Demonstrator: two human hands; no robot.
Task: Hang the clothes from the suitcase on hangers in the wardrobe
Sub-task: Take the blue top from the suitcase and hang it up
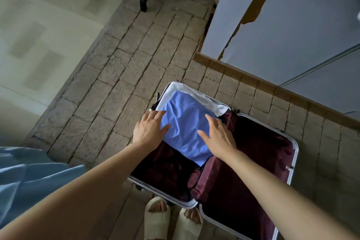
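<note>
Both bare arms reach forward and down, the forearms converging. The left hand lies palm down with its fingers spread and nearly straight, thumb angled toward the right hand. The right hand is likewise palm down, its fingers straight, a ring on one.

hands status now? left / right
Left hand: open, fingers spread on the blue garment.
Right hand: open, fingers spread over the same garment, gripping nothing.

Just one head cam, looking steeply down from standing height, right over the open suitcase on the floor.
</note>
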